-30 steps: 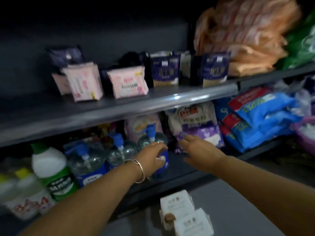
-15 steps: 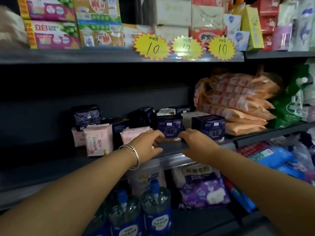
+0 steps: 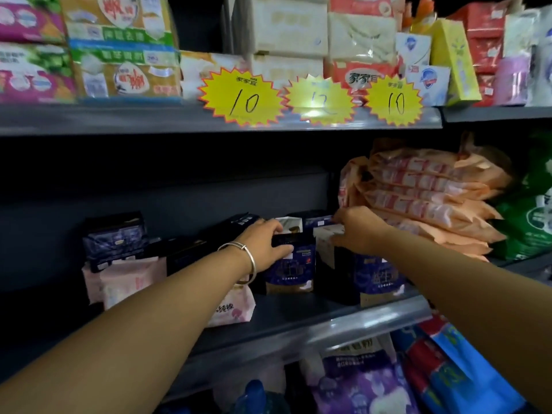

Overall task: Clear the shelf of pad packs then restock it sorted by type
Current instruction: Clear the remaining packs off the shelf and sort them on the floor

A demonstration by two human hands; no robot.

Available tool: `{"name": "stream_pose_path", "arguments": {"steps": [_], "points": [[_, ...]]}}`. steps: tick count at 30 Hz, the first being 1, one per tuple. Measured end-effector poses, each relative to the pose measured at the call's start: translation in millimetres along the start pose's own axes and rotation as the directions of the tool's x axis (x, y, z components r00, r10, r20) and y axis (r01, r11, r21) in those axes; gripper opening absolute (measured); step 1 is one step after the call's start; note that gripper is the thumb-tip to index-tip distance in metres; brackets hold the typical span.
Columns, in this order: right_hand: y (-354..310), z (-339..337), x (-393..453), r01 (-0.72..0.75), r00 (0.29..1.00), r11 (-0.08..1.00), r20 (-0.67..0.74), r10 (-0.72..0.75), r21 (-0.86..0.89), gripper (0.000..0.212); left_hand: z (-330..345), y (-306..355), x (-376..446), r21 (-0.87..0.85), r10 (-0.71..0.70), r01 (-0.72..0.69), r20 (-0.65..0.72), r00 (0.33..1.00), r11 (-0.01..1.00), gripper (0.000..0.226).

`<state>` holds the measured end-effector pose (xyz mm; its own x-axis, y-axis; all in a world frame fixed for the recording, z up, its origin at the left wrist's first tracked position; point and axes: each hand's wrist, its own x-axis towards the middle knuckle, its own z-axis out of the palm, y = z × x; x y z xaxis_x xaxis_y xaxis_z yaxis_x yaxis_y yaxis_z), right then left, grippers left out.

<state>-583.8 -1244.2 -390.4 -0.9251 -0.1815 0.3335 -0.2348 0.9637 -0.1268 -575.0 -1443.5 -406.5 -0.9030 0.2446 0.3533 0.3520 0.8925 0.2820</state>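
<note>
Left hand grips top of a navy pack, thumb on its front face, fingers curled over the top edge behind. Right hand is just to the right of it, fingers curled round a white pack that stands behind & above another navy pack; thumb is hidden, so exact pinch can't be told, but it looks like a grasp.

Step, as I judge it: clearing phase, both hands taking packs off the shelf. Plenty left on it, so early in the task, restock not begun.

Next move prob calls for lifting both packs up & toward the body, clear of the shelf lip, w/o dragging neighbours along. White pack sits tight between navy packs and the orange stack just right of the right hand, so a straight pull is safer than a sideways one.

Packs: soft plastic wrap, small, upright, light-looking; should squash a bit under grip. Navy ones have gold band at bottom & pale print. Left of the left hand, below the wrist, a pink pack stands at the front; further left more pink packs, w/ dark packs above & behind them. Types are mixed along the row, so sorting is still to do.
</note>
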Motion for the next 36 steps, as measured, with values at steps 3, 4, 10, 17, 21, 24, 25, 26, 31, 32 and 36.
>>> {"name": "stream_pose_path", "arguments": {"steps": [3, 4, 10, 17, 21, 24, 25, 26, 31, 32, 36], "points": [[16.2, 9.2, 41.7, -0.048, 0.997, 0.999, 0.057, 0.048, -0.002, 0.037, 15.0, -2.4, 40.4, 0.022, -0.062, 0.063, -0.013, 0.998, 0.998, 0.048], [21.2, 12.6, 53.9, -0.054, 0.995, 0.998, 0.085, 0.056, -0.027, 0.038, 19.1, -3.0, 54.7, 0.032, -0.087, 0.087, -0.014, 0.996, 0.996, 0.047], [46.0, 31.7, 107.1, -0.062, 0.953, 0.988, 0.285, 0.101, -0.145, 0.059, 48.6, -5.8, 130.6, 0.062, -0.221, 0.222, -0.011, 0.975, 0.973, 0.065], [60.5, 52.3, 127.9, -0.065, 0.919, 0.986, 0.376, 0.119, -0.153, 0.073, 71.4, -13.3, 176.2, 0.150, -0.359, 0.342, 0.100, 0.928, 0.927, 0.081], [64.6, 60.1, 132.0, -0.080, 0.916, 0.986, 0.380, 0.132, -0.149, 0.076, 75.2, -9.1, 181.2, 0.249, -0.411, 0.365, 0.165, 0.897, 0.897, 0.074], [65.3, 63.0, 132.2, -0.087, 0.935, 0.991, 0.333, 0.118, -0.104, 0.073, 74.1, -10.9, 184.0, 0.215, -0.443, 0.411, 0.128, 0.887, 0.886, 0.046], [64.4, 63.1, 132.5, -0.091, 0.942, 0.992, 0.315, 0.116, -0.092, 0.071, 75.5, -13.5, 185.2, 0.207, -0.454, 0.425, 0.118, 0.883, 0.881, 0.069], [62.5, 62.7, 133.1, -0.094, 0.948, 0.992, 0.298, 0.114, -0.081, 0.070, 77.5, -15.9, 186.1, 0.199, -0.465, 0.439, 0.107, 0.879, 0.876, 0.089], [50.0, 48.8, 136.2, -0.130, 0.983, 0.991, 0.126, 0.134, -0.037, 0.068, 63.8, -18.2, 176.9, 0.147, -0.376, 0.393, -0.131, 0.917, 0.908, 0.084], [47.0, 45.1, 136.6, -0.138, 0.986, 0.990, 0.094, 0.139, -0.016, 0.070, 56.9, -18.2, 175.0, 0.143, -0.350, 0.376, -0.180, 0.919, 0.915, 0.081], [34.2, 27.7, 134.7, -0.162, 0.987, 0.984, 0.022, 0.161, 0.075, 0.081, 27.3, -15.7, 165.3, 0.082, -0.266, 0.309, -0.332, 0.905, 0.948, 0.076]]}}
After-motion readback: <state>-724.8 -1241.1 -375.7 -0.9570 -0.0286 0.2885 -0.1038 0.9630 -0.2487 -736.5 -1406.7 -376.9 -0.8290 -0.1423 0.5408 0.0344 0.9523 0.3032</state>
